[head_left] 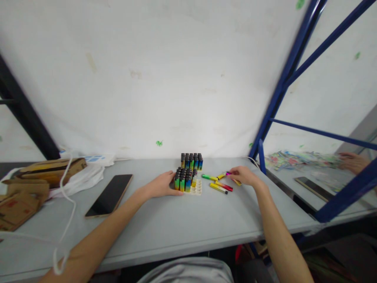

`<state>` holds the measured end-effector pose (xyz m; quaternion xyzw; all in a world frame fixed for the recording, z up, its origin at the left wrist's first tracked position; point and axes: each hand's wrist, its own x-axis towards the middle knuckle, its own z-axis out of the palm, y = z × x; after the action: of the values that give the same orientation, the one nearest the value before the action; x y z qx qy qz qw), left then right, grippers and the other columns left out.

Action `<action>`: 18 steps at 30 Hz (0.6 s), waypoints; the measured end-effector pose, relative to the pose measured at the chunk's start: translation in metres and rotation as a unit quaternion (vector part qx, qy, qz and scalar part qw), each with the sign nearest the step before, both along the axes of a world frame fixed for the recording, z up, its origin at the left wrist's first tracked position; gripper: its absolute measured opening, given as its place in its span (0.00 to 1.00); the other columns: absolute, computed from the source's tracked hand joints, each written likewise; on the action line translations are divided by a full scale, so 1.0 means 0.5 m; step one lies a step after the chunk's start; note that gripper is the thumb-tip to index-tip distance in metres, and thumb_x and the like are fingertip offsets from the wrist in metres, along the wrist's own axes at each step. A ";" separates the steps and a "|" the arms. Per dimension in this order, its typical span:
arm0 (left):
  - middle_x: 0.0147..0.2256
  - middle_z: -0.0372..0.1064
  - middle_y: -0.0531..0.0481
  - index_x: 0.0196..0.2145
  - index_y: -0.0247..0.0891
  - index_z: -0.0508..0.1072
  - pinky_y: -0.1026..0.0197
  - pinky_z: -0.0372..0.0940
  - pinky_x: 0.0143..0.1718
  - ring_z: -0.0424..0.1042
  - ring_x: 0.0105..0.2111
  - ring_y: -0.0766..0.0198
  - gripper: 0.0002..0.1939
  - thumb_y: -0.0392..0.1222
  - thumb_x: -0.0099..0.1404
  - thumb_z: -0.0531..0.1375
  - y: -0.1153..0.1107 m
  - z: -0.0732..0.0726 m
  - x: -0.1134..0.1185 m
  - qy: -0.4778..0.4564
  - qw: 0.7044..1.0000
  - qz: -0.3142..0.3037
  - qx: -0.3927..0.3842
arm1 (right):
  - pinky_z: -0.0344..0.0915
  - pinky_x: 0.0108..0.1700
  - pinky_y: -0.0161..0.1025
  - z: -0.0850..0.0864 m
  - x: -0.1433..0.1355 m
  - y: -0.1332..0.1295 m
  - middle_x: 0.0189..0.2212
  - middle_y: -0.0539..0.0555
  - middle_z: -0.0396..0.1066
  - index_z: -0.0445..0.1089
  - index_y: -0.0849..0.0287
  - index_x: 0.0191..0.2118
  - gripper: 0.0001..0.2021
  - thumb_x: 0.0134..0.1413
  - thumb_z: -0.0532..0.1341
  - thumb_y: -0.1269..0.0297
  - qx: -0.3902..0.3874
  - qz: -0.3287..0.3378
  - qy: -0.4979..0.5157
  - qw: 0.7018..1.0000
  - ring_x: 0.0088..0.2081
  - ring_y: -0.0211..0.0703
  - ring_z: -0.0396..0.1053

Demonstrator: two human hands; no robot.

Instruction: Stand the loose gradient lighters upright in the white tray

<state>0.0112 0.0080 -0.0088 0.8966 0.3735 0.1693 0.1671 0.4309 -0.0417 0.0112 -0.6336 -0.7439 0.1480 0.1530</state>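
Observation:
My left hand (165, 184) is at the left side of a white tray (196, 190), thumb and fingers apart around its edge. Upright lighters (183, 181) with black tops fill the tray's left part; its right part shows bare slots. Behind it stands a second block of upright lighters (191, 161). Several loose lighters lie to the right, among them a green and yellow one (209, 177), a red one (224, 186) and a yellow one (218, 188). My right hand (237, 175) is closed at a small magenta-ended lighter (227, 173), above another yellow lighter.
A phone (110, 195) lies on the grey table (176, 232) at left, near cardboard boxes (23, 200), a plastic bag and a white cable. Blue metal posts (272, 102) rise at right; beyond them are another person's hand (353, 162), coloured packets and a phone.

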 end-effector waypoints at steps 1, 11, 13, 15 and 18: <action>0.45 0.76 0.42 0.47 0.39 0.78 0.52 0.69 0.51 0.75 0.46 0.45 0.37 0.73 0.52 0.69 0.000 0.000 0.000 0.002 1.000 -0.002 0.001 | 0.66 0.39 0.41 0.003 -0.005 -0.003 0.32 0.57 0.80 0.77 0.59 0.36 0.19 0.62 0.58 0.48 0.020 0.004 0.024 1.000 0.36 0.50 0.76; 0.46 0.74 0.40 0.48 0.37 0.77 0.50 0.70 0.52 0.74 0.45 0.45 0.38 0.72 0.54 0.68 0.000 -0.002 0.002 0.029 1.000 0.003 0.005 | 0.63 0.30 0.37 0.031 -0.139 -0.031 0.25 0.45 0.64 0.63 0.54 0.47 0.23 0.65 0.55 0.37 0.119 0.033 0.314 0.941 0.25 0.39 0.62; 0.46 0.74 0.40 0.48 0.37 0.77 0.49 0.70 0.51 0.74 0.45 0.45 0.38 0.72 0.54 0.68 0.000 -0.004 0.002 0.028 1.000 0.004 0.003 | 0.62 0.30 0.37 0.036 -0.186 -0.040 0.26 0.45 0.65 0.65 0.53 0.47 0.24 0.65 0.55 0.36 0.126 0.021 0.298 0.946 0.26 0.39 0.62; 0.46 0.74 0.39 0.49 0.37 0.76 0.49 0.70 0.52 0.74 0.45 0.45 0.38 0.72 0.55 0.68 0.000 -0.005 0.002 0.029 1.000 0.001 0.003 | 0.61 0.32 0.37 0.038 -0.234 -0.048 0.27 0.47 0.66 0.67 0.54 0.42 0.25 0.66 0.53 0.35 0.137 0.018 0.275 0.952 0.29 0.41 0.63; 0.45 0.74 0.39 0.49 0.37 0.76 0.49 0.70 0.51 0.74 0.45 0.45 0.37 0.72 0.55 0.68 0.000 -0.005 0.002 0.028 1.000 -0.002 0.007 | 0.59 0.32 0.38 0.034 -0.292 -0.052 0.22 0.49 0.61 0.62 0.55 0.27 0.33 0.66 0.46 0.29 0.106 -0.011 0.295 0.949 0.27 0.42 0.60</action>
<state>0.0122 0.0079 -0.0115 0.9030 0.3751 0.1463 0.1502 0.2849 -0.0677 0.0284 -0.5501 -0.6694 0.2471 0.4338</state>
